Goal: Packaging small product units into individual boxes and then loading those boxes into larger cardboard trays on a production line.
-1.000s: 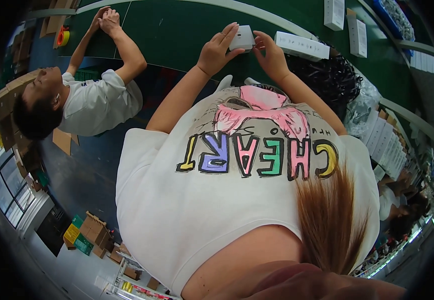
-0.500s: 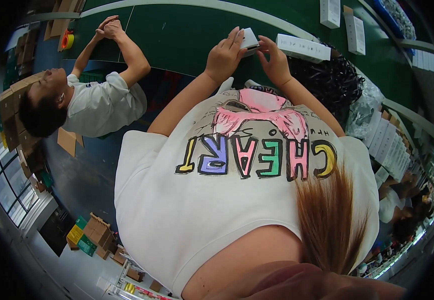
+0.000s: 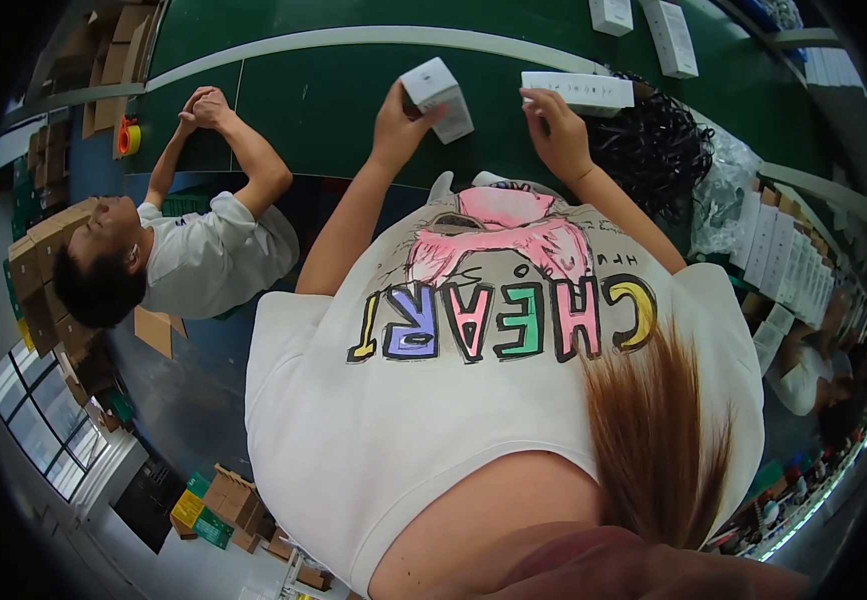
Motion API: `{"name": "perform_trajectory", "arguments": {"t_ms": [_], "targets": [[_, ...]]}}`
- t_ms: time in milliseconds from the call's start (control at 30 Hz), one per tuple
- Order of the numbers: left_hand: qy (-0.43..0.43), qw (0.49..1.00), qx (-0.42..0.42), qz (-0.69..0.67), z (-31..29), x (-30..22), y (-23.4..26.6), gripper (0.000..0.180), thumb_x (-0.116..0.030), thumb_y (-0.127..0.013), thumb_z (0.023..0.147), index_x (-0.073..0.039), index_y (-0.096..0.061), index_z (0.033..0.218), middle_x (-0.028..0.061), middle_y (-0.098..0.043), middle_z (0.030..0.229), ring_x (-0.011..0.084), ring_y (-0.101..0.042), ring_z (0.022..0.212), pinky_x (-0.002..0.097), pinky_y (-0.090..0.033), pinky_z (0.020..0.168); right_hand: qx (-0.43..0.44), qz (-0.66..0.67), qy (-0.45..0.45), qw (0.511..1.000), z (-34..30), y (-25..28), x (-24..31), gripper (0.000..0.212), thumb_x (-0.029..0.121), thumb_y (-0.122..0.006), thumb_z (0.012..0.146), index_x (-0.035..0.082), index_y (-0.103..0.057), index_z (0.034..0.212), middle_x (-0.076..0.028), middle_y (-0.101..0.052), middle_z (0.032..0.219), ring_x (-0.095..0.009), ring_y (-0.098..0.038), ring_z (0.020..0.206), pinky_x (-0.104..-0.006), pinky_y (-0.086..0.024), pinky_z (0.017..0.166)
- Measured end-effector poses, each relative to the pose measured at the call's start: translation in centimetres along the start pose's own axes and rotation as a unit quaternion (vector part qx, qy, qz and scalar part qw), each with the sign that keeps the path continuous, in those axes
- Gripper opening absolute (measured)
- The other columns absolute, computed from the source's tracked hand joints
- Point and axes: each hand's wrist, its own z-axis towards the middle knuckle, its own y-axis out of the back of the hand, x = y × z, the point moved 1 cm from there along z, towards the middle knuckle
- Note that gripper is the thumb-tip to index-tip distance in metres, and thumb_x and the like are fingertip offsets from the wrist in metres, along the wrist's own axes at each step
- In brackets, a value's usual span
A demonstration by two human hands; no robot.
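Observation:
A small white carton (image 3: pixel 451 110) stands tilted over the green table, closed at its top end. My left hand (image 3: pixel 399 127) is wrapped round its left side, thumb across the near face. To the right, my right hand (image 3: pixel 560 138) has its fingers loosely bent and apart, with nothing seen between them. Its fingertips overlap the left end of a second white carton (image 3: pixel 594 92), which lies on its side; whether they touch it I cannot tell.
A heap of black straps (image 3: pixel 659 150) lies beside my right forearm, with clear plastic wrap (image 3: pixel 729 190) past it. More white cartons (image 3: pixel 670 40) stand at the far right. On the left, a co-worker (image 3: pixel 204 240) has clasped hands over the table near a tape roll (image 3: pixel 129 137).
Both hands were together at one carton. My left hand has carried it left and turned it upright; my right hand has let go and come to the lying carton.

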Motion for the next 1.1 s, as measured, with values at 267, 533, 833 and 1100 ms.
{"name": "perform_trajectory", "arguments": {"t_ms": [267, 533, 833, 1100], "targets": [[0.034, 0.864, -0.218, 0.452, 5.8, 3.2, 10.1, 0.078, -0.047, -0.058, 0.091, 0.001, -0.029, 0.144, 0.0228, -0.047, 0.133, 0.0338, -0.058, 0.107, 0.0398, -0.048, 0.089, -0.167, 0.094, -0.41, 0.892, -2.9, 6.2, -9.7, 0.035, 0.009, -0.059, 0.086, 0.001, -0.051, 0.12, -0.01, -0.062, 0.107, -0.016, -0.062, 0.065, -0.0257, -0.047, 0.055], [-0.181, 0.926, 0.066, 0.324, 8.9, -3.3, -5.6, 0.082, -0.036, -0.069, 0.085, -0.008, -0.025, 0.149, 0.0161, -0.039, 0.147, 0.0327, -0.043, 0.13, 0.0393, -0.04, 0.104, -0.106, 0.215, -0.538, 0.808, -0.9, 4.8, -11.4, 0.044, 0.015, -0.061, 0.084, -0.001, -0.05, 0.124, -0.01, -0.062, 0.107, -0.015, -0.063, 0.062, -0.0238, -0.044, 0.049], [-0.103, 0.957, 0.166, 0.217, 10.2, -3.3, -8.3, 0.071, -0.02, -0.082, 0.068, -0.004, -0.048, 0.129, 0.0175, -0.057, 0.117, 0.0362, -0.055, 0.112, 0.0405, -0.045, 0.096, -0.012, 0.263, -0.254, 0.931, 3.0, 4.2, -0.8, 0.031, -0.001, -0.051, 0.085, 0.005, -0.062, 0.114, -0.007, -0.065, 0.102, -0.014, -0.062, 0.066, -0.0208, -0.044, 0.054], [0.119, 0.972, 0.198, 0.052, 8.3, 0.0, -0.5, 0.068, -0.011, -0.079, 0.07, -0.002, -0.047, 0.13, 0.0174, -0.053, 0.128, 0.0336, -0.051, 0.121, 0.0404, -0.041, 0.102, 0.155, -0.301, -0.092, 0.936, -2.3, 6.4, -11.5, 0.027, 0.001, -0.057, 0.077, 0.007, -0.069, 0.101, -0.002, -0.069, 0.101, -0.024, -0.062, 0.079, -0.0315, -0.048, 0.072]]}}
